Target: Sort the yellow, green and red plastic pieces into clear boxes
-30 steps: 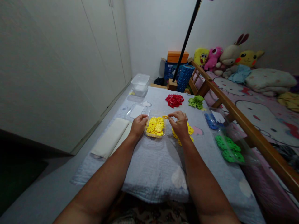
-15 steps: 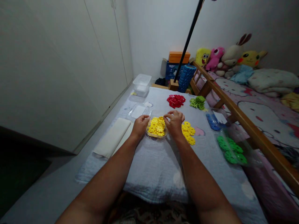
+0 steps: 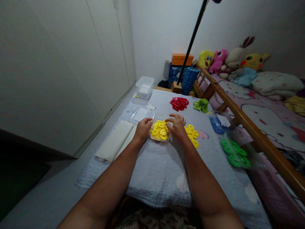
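Observation:
A small clear plastic container (image 3: 154, 137) full of yellow flower-shaped pieces (image 3: 160, 130) sits on a grey quilt (image 3: 154, 168). My left hand (image 3: 143, 128) grips its left rim, fingers curled. My right hand (image 3: 176, 126) rests on its right side, fingers bent down over the yellow pieces inside; I cannot make out whether a piece is pinched. More loose yellow pieces (image 3: 192, 134) lie just right of my right hand.
Red pieces (image 3: 179, 103) and light green pieces (image 3: 201, 104) lie farther back. Bags of blue pieces (image 3: 216, 124) and green pieces (image 3: 234, 152) sit beside the wooden bed rail (image 3: 250, 128). A folded white cloth (image 3: 114, 141), clear lids (image 3: 141, 114) and a tub (image 3: 144, 86) lie left.
My right hand, which held a yellow piece above the container's far edge, has come down and left onto the container. My left hand stays on the rim.

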Motion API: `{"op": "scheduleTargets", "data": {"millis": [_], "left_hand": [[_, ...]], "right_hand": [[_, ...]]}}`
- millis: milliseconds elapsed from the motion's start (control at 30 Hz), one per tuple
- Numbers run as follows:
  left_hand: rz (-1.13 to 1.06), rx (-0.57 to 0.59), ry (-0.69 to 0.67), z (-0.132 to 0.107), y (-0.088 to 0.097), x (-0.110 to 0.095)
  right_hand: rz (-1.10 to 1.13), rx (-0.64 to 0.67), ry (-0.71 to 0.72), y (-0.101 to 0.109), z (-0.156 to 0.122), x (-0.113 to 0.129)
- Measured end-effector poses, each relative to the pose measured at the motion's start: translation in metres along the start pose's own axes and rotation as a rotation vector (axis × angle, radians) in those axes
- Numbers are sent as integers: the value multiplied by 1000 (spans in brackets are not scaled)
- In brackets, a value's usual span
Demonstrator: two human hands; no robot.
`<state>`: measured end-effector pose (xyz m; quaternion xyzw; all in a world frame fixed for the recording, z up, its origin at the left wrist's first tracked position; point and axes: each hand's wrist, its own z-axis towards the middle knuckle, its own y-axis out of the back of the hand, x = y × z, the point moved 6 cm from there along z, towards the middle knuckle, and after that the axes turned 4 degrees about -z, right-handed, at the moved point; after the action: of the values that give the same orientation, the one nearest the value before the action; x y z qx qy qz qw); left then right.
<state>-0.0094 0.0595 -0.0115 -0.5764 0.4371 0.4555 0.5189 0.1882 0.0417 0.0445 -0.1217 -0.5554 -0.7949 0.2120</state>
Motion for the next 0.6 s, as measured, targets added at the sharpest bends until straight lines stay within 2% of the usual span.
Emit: {"op": "scheduleTargets", "data": {"millis": [133, 433, 600], "left_hand": [[29, -4, -16, 2, 1, 2], [7, 6, -5, -1, -1, -3], [-22, 6, 15, -4, -3, -7]], "right_hand": [[11, 5, -37, 9, 0, -7], [-79, 253, 70, -6, -6, 12], [-96, 231, 71, -6, -8, 13]]}}
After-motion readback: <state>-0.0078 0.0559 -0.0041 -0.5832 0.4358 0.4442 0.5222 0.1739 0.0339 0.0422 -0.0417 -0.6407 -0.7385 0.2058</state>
